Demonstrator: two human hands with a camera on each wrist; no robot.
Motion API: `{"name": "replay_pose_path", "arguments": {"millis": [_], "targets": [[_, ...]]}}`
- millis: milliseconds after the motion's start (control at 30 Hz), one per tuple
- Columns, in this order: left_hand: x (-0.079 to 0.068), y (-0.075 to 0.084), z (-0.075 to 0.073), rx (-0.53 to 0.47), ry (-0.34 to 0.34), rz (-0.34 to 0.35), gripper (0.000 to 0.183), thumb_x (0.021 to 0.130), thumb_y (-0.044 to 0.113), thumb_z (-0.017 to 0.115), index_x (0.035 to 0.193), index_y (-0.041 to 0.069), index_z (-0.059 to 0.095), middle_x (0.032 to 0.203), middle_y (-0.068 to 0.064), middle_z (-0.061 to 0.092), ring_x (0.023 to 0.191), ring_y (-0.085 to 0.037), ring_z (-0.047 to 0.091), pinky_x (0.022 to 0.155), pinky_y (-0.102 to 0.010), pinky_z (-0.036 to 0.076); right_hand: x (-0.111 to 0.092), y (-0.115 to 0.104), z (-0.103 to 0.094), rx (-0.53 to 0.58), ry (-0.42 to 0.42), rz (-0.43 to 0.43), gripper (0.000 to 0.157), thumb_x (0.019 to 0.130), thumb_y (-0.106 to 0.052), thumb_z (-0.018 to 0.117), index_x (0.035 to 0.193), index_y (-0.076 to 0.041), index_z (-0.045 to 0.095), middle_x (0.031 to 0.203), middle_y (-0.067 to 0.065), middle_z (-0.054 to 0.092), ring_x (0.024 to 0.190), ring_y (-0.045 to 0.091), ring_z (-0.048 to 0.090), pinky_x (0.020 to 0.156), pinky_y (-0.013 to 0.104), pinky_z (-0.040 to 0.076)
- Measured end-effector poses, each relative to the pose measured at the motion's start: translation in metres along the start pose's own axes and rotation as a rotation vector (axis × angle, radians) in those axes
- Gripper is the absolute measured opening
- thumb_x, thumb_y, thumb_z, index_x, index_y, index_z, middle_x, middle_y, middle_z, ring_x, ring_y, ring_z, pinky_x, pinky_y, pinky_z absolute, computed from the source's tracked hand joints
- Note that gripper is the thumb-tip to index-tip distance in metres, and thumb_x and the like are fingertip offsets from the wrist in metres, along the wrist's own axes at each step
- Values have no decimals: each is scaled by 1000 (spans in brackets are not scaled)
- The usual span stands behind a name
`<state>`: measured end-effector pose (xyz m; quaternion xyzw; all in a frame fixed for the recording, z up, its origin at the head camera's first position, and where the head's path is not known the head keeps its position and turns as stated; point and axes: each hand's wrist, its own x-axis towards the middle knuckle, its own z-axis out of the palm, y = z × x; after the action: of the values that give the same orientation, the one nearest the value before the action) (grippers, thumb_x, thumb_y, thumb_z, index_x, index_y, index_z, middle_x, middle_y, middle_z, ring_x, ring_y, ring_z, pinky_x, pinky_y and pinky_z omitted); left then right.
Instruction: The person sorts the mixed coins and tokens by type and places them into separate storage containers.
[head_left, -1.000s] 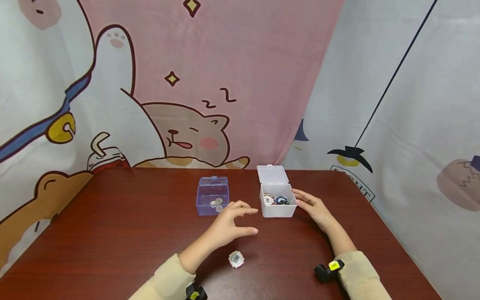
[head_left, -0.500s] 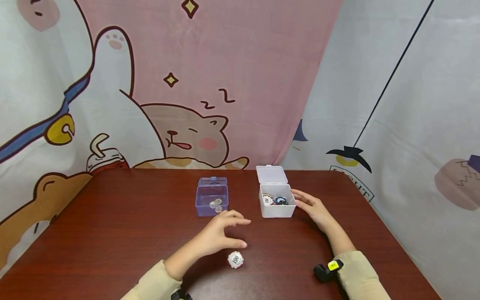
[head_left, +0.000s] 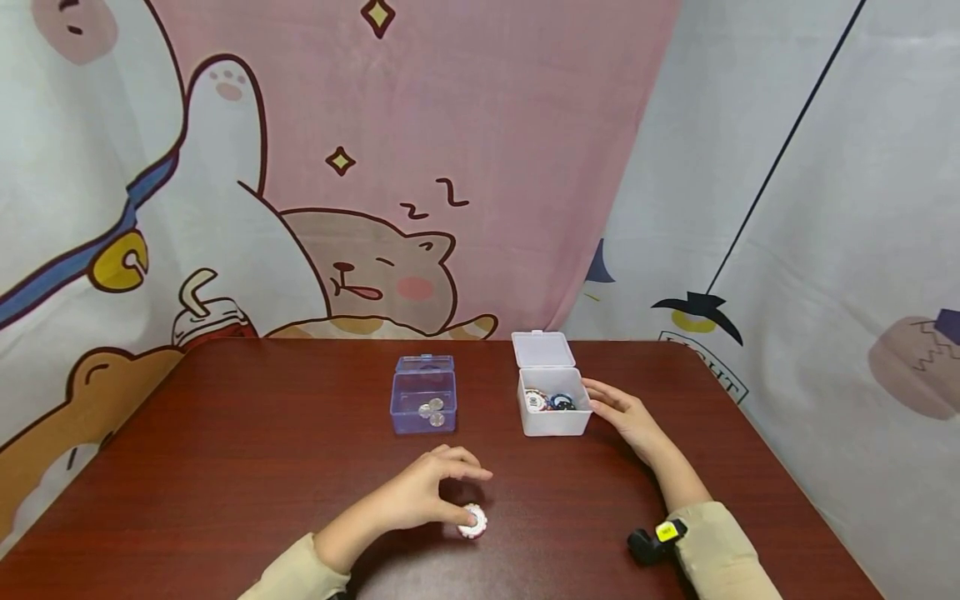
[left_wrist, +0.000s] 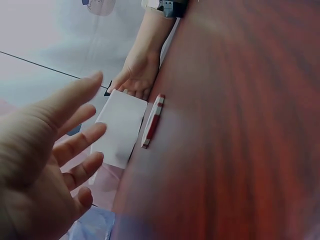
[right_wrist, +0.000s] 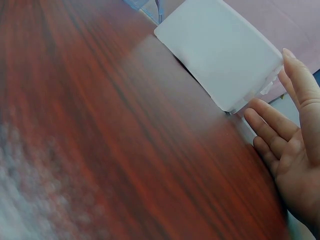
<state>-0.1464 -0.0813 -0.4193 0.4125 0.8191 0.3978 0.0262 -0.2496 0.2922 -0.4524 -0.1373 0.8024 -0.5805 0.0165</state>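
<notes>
A white poker chip (head_left: 477,527) with a dark red-and-white edge lies on the brown table, partly covered by my left thumb in the head view. My left hand (head_left: 420,492) hovers above it, fingers spread and loosely bent; the left wrist view shows a gap between hand and chip (left_wrist: 152,121). The fingers of my right hand (head_left: 630,425) touch the right side of a white plastic box (head_left: 555,424), whose lid stands open. Inside lie white and dark poker chips (head_left: 561,402). In the right wrist view its wall (right_wrist: 220,55) hides the contents from sight.
Left of the white box stands a translucent blue box (head_left: 405,422) with its lid up, holding a few clear round discs (head_left: 431,411). The wooden table (head_left: 225,467) ends at a cartoon-printed cloth (head_left: 525,167) behind.
My left hand has come down and nearer, from in front of the two boxes to over the poker chip. The right hand stays against the white box.
</notes>
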Motion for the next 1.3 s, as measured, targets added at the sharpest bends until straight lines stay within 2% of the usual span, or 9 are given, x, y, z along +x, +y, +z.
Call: {"name": "replay_pose_path", "arguments": {"millis": [233,467,700,967,1133,1300], "targets": [[-3,-5,4,32,-67,0,53,71,24,85,120,11,68,108,7,61,100,-5,48,86,-25,38,0,-1,0,10,1,6,47,96,-20,60,140,-8,49,134,19,53,126,32,43,102,55,29],[-4,-9,6,9,-109,44,51,70,21,85,118,10,69,107,5,63,99,-5,49,85,-23,39,0,-1,1,4,1,-8,48,95,-20,60,140,-8,49,133,19,53,125,31,44,102,55,29],[-5,-12,7,30,-139,17,51,70,22,85,117,14,70,106,9,62,99,-3,48,84,-23,38,0,-1,1,7,0,-4,48,96,-20,60,140,-7,48,134,20,52,126,34,42,102,56,29],[-3,-10,10,156,-176,-38,50,66,24,86,114,20,72,104,18,55,99,-2,44,87,-28,35,0,0,1,2,7,7,48,96,-21,60,140,-8,48,134,19,52,126,33,43,102,55,30],[-1,-10,11,163,-183,-68,47,65,23,87,110,21,74,102,20,53,99,-3,44,88,-31,34,0,0,1,-13,9,5,49,96,-23,60,141,-7,48,134,20,52,125,31,44,102,54,30],[0,-9,11,173,-178,-62,45,64,23,88,107,21,75,100,20,54,97,-2,44,88,-31,35,0,0,1,-11,5,-6,50,96,-23,59,141,-6,47,135,22,51,126,33,43,102,56,29]]}}
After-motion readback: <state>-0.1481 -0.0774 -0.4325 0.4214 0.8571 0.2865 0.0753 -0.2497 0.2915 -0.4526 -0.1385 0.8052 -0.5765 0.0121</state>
